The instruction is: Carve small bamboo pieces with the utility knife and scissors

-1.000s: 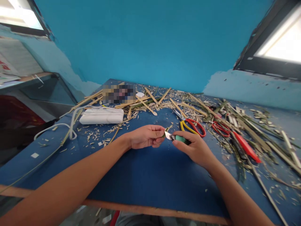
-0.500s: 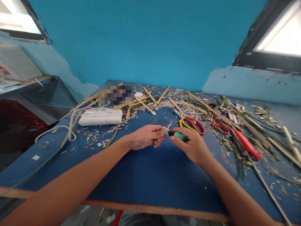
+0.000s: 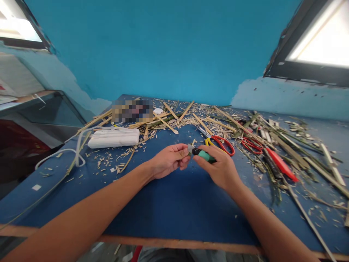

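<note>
My right hand (image 3: 218,162) is wrapped round a utility knife (image 3: 206,156) with a green body and a black front end. The blade points left and meets the fingertips of my left hand (image 3: 171,159). Thumb and fingers of that hand pinch a small bamboo strip (image 3: 190,153), mostly hidden by the fingers and the blade. Both hands are above the middle of the blue table (image 3: 174,211). Just beyond my right hand lie red-handled scissors (image 3: 223,143) and a yellow-handled tool (image 3: 208,142), partly covered by that hand.
Bamboo strips (image 3: 187,111) and shavings (image 3: 180,127) litter the back of the table. To the left is a white power strip (image 3: 114,137) with its cable (image 3: 77,145). On the right lie a second pair of red scissors (image 3: 252,145), a red-handled tool (image 3: 282,164) and long bamboo pieces (image 3: 291,149).
The knife blade has shifted slightly forward and left over the pinched strip. My hands keep nearly the same place, while the whole view has turned a little to the right.
</note>
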A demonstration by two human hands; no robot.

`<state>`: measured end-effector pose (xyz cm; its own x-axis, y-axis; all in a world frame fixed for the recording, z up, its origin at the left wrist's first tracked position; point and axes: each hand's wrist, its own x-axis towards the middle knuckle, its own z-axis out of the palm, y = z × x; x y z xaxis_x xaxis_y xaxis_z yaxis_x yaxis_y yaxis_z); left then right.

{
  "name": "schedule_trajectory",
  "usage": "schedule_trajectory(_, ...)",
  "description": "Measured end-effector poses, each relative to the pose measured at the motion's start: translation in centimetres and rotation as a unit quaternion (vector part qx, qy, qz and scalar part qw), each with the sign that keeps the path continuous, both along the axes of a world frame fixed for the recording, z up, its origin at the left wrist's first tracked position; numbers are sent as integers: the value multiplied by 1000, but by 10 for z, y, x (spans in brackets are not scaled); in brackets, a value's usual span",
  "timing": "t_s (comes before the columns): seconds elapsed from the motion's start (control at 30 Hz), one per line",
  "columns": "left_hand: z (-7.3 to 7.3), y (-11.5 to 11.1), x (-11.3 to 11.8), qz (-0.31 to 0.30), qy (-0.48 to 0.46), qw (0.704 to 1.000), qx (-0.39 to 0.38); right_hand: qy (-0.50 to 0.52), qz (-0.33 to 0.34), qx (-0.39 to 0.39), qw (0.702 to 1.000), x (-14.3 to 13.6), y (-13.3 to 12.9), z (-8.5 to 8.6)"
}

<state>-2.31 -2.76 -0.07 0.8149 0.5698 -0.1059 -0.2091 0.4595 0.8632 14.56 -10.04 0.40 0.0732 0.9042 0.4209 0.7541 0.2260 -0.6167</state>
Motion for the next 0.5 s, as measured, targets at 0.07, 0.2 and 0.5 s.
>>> schedule_trajectory(0.07,1,0,0,-3,-3,1000,-7,8,1,-4,1000,1,2,0)
schedule_trajectory(0.2,4,0,-1,-24,-1,1000,-15,48,-62,13,997,10,6,-2)
schedule_trajectory(0.5,6,-5,-1,-47,-28,997,-47,159,-37,-50,985,8,1,10)
